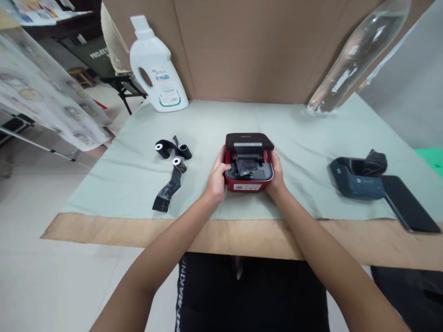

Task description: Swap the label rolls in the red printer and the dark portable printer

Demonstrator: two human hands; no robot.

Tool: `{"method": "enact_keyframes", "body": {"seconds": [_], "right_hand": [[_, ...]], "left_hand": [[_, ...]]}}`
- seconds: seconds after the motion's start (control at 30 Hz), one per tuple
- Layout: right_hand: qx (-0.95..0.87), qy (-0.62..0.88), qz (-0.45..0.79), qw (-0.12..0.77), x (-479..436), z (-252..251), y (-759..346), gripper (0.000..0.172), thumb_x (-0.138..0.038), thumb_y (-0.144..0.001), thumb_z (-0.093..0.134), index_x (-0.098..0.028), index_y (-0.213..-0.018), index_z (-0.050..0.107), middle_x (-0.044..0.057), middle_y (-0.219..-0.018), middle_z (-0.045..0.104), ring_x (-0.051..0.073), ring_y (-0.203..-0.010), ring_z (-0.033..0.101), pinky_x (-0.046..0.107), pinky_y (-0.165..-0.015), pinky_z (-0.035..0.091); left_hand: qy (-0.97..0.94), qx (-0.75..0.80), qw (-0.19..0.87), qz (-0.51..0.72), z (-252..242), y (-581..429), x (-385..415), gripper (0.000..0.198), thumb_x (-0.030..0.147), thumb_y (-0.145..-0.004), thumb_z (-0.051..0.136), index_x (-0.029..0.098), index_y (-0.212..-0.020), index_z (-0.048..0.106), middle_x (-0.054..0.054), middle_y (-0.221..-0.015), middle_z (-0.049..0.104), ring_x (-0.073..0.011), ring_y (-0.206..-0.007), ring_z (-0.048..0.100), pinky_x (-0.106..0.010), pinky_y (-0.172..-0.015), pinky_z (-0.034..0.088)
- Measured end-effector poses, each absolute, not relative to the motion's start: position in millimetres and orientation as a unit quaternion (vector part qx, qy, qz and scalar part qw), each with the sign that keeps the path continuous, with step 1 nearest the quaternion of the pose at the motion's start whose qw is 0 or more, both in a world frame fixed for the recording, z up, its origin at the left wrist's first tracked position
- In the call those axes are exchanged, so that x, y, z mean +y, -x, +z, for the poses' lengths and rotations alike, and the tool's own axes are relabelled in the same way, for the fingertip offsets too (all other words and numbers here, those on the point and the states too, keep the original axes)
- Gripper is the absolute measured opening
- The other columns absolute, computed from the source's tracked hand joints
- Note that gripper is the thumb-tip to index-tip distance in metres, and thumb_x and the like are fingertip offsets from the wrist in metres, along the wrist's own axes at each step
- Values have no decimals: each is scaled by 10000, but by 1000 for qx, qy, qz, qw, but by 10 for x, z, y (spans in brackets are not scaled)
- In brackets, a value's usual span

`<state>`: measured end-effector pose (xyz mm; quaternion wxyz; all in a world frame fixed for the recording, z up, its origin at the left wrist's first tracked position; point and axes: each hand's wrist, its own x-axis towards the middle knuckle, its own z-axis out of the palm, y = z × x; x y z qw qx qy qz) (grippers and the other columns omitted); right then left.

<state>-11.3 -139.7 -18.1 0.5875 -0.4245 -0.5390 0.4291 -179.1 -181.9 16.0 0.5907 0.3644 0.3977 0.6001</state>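
Note:
In the head view a small red and black label printer [248, 185] stands at the middle of the table with its black lid [247, 137] raised. A crumpled dark strip [246, 167] lies over its front opening. My left hand [218, 177] grips the printer's left side, thumb on the top edge. On the right side, my right hand [276, 173] is wrapped around the casing, its fingertips partly hidden. To the left lie black ribbon rolls [178, 164] with white cores, one trailing an unrolled black strip [167, 192].
A dark handheld device [356, 182] with a black crumpled piece [375, 163] sits at the right, beside a black tablet-like slab [411, 203]. At the back stand a white detergent bottle [161, 69] and a clear plastic bottle [360, 55], before a brown cardboard panel [242, 50].

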Motion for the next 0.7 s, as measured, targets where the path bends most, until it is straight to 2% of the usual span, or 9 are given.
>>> {"method": "enact_keyframes", "body": {"seconds": [0.13,0.33,0.4,0.5,0.57,0.6,0.67,0.7], "right_hand": [[-515,411,437,612,-1392,-173,113,629,-787,-994,407,-370,-1413,622,20,-1518,644,282,-1457,563,591,-1243,453],[-514,421,430,611,-1385,-212,57,565,-714,-1017,446,-336,-1394,631,41,-1496,656,274,-1433,583,553,-1263,435],[-518,425,421,611,-1380,-216,44,559,-710,-1019,450,-324,-1375,644,52,-1481,663,282,-1423,590,550,-1256,441],[-501,417,425,628,-1374,-207,43,520,-682,-1005,509,-299,-1315,674,67,-1434,688,296,-1393,610,552,-1246,449],[-491,411,431,636,-1374,-194,50,502,-669,-992,538,-290,-1287,682,73,-1405,703,304,-1368,623,557,-1232,462],[-489,410,433,637,-1374,-187,53,501,-670,-988,541,-288,-1280,683,76,-1396,707,307,-1357,628,560,-1224,468],[-490,412,433,634,-1376,-174,59,510,-678,-980,541,-283,-1271,681,80,-1385,710,311,-1341,634,562,-1210,479],[-490,414,433,634,-1376,-167,60,512,-680,-975,546,-280,-1265,681,82,-1382,711,311,-1335,635,561,-1205,482]], "left_hand": [[-388,393,581,598,49,1796,-1814,828,300,-853,527,340,-1670,396,74,-1732,420,-245,-1651,326,-378,-1364,290],[-445,383,536,607,-72,1767,-1852,653,553,-1020,492,404,-1650,402,70,-1781,323,-229,-1680,246,-384,-1380,239],[-470,402,495,611,-36,1809,-1843,586,606,-1045,459,387,-1586,506,47,-1776,339,-236,-1682,238,-393,-1388,203],[-559,424,421,575,115,1960,-1810,512,650,-1047,463,350,-1391,695,26,-1777,339,-260,-1693,190,-423,-1397,129],[-635,412,391,523,250,2077,-1801,479,662,-1035,498,355,-1311,742,17,-1737,420,-270,-1695,179,-460,-1397,83],[-663,403,384,500,315,2125,-1802,470,660,-1034,507,360,-1307,743,-3,-1675,514,-274,-1684,218,-484,-1395,58],[-690,391,380,475,424,2184,-1802,471,644,-1049,487,343,-1309,738,-53,-1436,728,-284,-1602,407,-522,-1389,20],[-690,389,383,476,466,2196,-1791,476,632,-1060,467,324,-1301,739,-68,-1283,799,-287,-1512,529,-532,-1385,47]]}}
